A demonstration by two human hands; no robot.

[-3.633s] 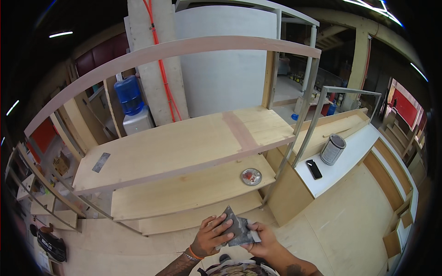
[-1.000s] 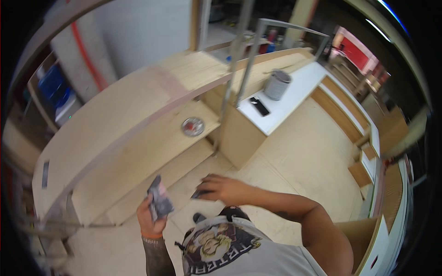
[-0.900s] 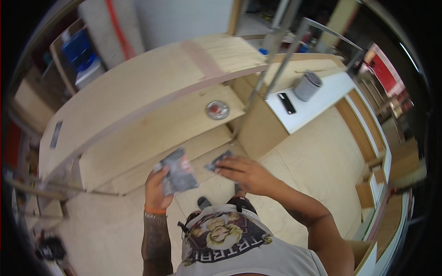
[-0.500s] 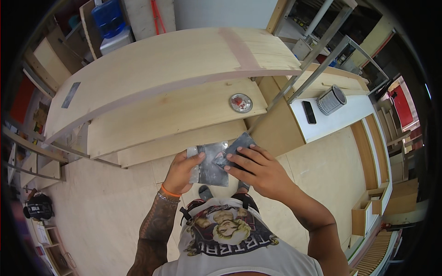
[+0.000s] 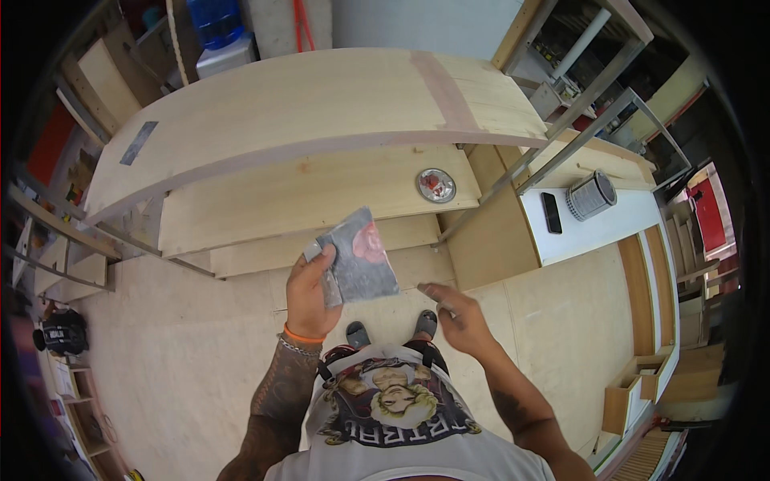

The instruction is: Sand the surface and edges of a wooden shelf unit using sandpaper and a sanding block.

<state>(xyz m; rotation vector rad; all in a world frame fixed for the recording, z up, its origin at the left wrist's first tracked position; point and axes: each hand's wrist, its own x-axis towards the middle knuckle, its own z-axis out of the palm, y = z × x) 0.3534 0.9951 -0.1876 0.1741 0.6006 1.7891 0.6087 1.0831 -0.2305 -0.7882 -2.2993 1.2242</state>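
Observation:
My left hand (image 5: 313, 293) grips a flat grey metal plate (image 5: 357, 276) by its left side, thumb on top. A smear of pink putty (image 5: 370, 243) lies on the plate's upper right, and a paler strip runs along its gripped edge. My right hand (image 5: 461, 319) is apart from the plate, to its lower right. Its fingers are drawn together with the index finger pointing toward the plate. Whatever it pinches, if anything, is edge-on or hidden. On the lower shelf beyond sits a round metal lid (image 5: 435, 186) with reddish putty in it.
A long curved plywood counter (image 5: 305, 96) with a pink filler band stands ahead, above a lower shelf (image 5: 265, 196). At right, a phone (image 5: 552, 212) and a metal can (image 5: 591, 195) rest on a white-topped cabinet. Metal posts (image 5: 513, 168) rise beside it. A dark backpack (image 5: 64, 333) is at far left.
My right hand has drawn away from the plate, down and to the right. The grey spreader it held over the plate no longer shows clearly. My left hand has tilted the plate, exposing the pink putty.

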